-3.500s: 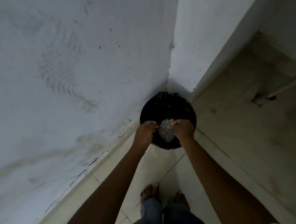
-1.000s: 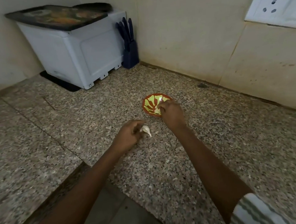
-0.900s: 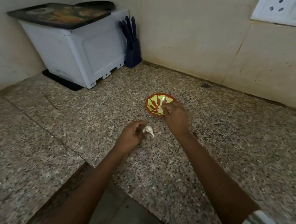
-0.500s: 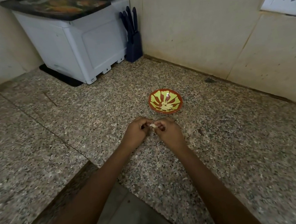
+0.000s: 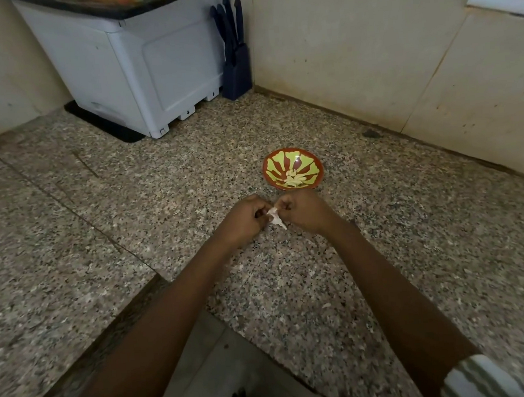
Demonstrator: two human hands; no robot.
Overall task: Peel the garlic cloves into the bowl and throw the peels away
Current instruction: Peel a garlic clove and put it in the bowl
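Head view looks down on the left hand point(image 5: 243, 219) and right hand point(image 5: 306, 210), met knuckle to knuckle just above the desk point(image 5: 161, 190). Both have their fingers curled and pinch one clove point(image 5: 272, 213) between them. A pale flap of skin point(image 5: 280, 224) hangs from the clove on the near side of the hands. Which fingertips hold flesh and which hold skin cannot be told, as the knuckles hide them. The bowl point(image 5: 278, 166) sits on the desk just beyond the hands, a little toward the right one, with peeled cloves point(image 5: 295, 178) lying in its bottom.

The clove looks tiny, light and firm, so it should take a steady pinch without crushing. The bared flesh is likely tacky and could squirt out of a hard squeeze. The skin looks papery and thin, so it will probably tear in strips and cling to fingers. The best hold is one hand's fingertips on the fat body of the clove, with the other hand's nails on the loose edge of skin, pulling along its length. The freed skin weighs almost nothing and may drift, so it is best kept pinched.
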